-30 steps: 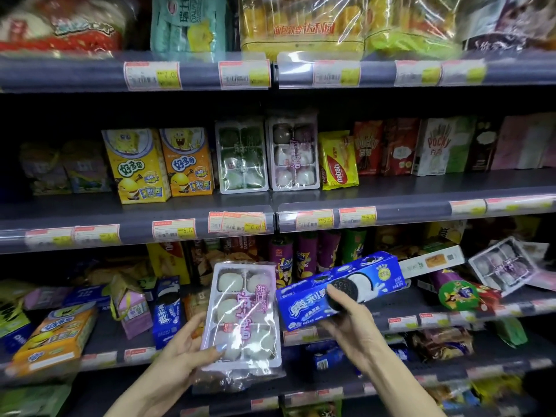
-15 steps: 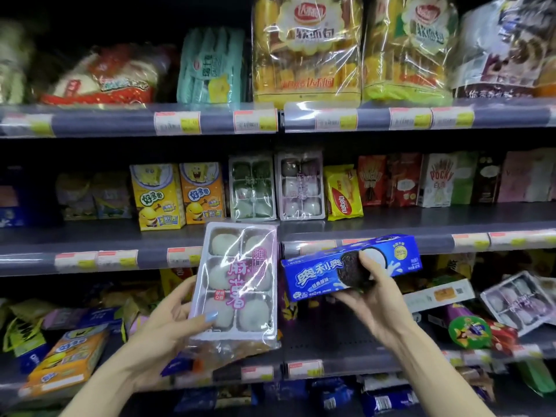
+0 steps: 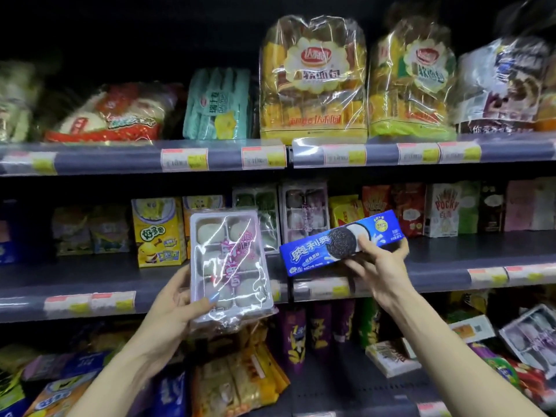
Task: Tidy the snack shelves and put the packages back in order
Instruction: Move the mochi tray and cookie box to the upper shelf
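Observation:
My left hand (image 3: 174,305) grips a clear white mochi tray (image 3: 230,263) by its lower left corner, thumb across the front. The tray is upright in front of the middle shelf (image 3: 84,279). My right hand (image 3: 379,266) holds a blue cookie box (image 3: 340,242) from below, with the box tilted up to the right. Behind the two packages, two more mochi trays (image 3: 304,212) stand upright at the back of the middle shelf.
Yellow cartoon boxes (image 3: 158,233) stand left of the trays; red and white stick-biscuit boxes (image 3: 445,209) stand to the right. Big bread bags (image 3: 313,79) fill the top shelf. The lower shelf holds jumbled packets, purple tubes (image 3: 322,329) and a tilted mochi tray (image 3: 532,335).
Both hands have risen with their packages from the lower shelf level to the middle shelf level. The view has tilted upward, showing more of the top shelf.

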Motion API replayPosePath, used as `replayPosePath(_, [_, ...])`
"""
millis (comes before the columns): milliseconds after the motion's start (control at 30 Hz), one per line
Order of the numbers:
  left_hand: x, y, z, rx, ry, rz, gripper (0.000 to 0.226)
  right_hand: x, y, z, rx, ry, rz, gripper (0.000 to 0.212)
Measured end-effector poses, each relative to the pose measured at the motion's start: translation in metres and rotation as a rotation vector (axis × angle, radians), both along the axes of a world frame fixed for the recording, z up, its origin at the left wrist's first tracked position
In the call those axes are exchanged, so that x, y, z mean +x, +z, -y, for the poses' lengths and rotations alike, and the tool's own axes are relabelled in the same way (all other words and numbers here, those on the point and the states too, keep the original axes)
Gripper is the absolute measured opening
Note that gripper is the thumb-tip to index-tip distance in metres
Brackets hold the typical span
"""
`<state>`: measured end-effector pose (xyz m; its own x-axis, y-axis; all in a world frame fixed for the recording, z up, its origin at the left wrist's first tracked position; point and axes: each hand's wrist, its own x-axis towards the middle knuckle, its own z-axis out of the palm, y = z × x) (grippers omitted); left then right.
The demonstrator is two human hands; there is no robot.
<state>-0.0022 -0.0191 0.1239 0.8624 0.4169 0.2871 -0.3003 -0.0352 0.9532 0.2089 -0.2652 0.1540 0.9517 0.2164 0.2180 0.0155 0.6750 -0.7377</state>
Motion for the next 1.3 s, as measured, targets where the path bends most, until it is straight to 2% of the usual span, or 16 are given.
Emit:
replayPosePath(133, [0.005,0.007,-0.008,0.016,-0.019,-0.017,0.119,0.018,0.002,-0.008,-0.08,-0.007,0.039,0.076])
replayPosePath(267, [0.011,0.006,-0.014,0.009,-0.019,-0.006,0.11,0.038,0.001,0.002,-0.206,-0.018,-0.017,0.078])
replayPosePath(367, [0.012,0.003,-0.018,0.013,-0.022,-0.014,0.118,0.043,0.006,0.015,-0.384,-0.01,-0.003,0.059])
replayPosePath(433, [0.013,0.002,-0.019,0.007,-0.021,-0.006,0.119,0.046,0.008,0.022,-0.519,0.002,0.042,0.069])
replayPosePath(533, [0.014,-0.001,-0.022,-0.006,-0.014,0.007,0.119,0.048,0.012,0.024,-0.76,-0.042,0.156,0.107])
replayPosePath(567, [0.014,-0.002,-0.023,-0.008,-0.015,0.007,0.12,0.05,0.012,0.024,-0.808,-0.053,0.188,0.112])
replayPosePath(600, [0.014,-0.002,-0.024,-0.01,-0.017,0.007,0.121,0.052,0.013,0.023,-0.849,-0.053,0.223,0.108])
replayPosePath(700, [0.014,0.002,-0.024,0.001,-0.022,0.01,0.104,0.049,0.021,0.022,-0.956,-0.027,0.322,0.089])
replayPosePath(767, [0.014,0.007,-0.025,0.004,-0.012,0.013,0.094,0.049,0.023,0.023,-1.008,-0.008,0.364,0.095])
replayPosePath(833, [0.015,0.012,-0.028,0.025,-0.007,0.006,0.091,0.051,0.023,0.025,-1.008,-0.001,0.366,0.091])
replayPosePath(933, [0.022,0.024,-0.034,0.09,0.009,-0.017,0.063,0.056,0.021,0.038,-0.957,-0.029,0.353,0.099])
replayPosePath(1000, [0.029,0.035,-0.036,0.14,0.004,-0.044,0.059,0.061,0.018,0.05,-0.925,-0.082,0.34,0.101])
replayPosePath(1100, [0.047,0.047,-0.036,0.145,-0.023,-0.049,0.057,0.06,0.019,0.069,-0.858,-0.154,0.328,0.085])
replayPosePath(1200, [0.074,0.054,-0.027,0.147,-0.008,-0.017,0.056,0.065,0.017,0.085,-0.828,-0.186,0.33,0.088])
replayPosePath(1267, [0.095,0.057,-0.016,0.124,0.013,0.0,0.051,0.065,0.015,0.093,-0.857,-0.193,0.346,0.081])
replayPosePath(1300, [0.106,0.058,-0.011,0.105,0.024,0.005,0.05,0.067,0.015,0.096,-0.877,-0.203,0.359,0.086])
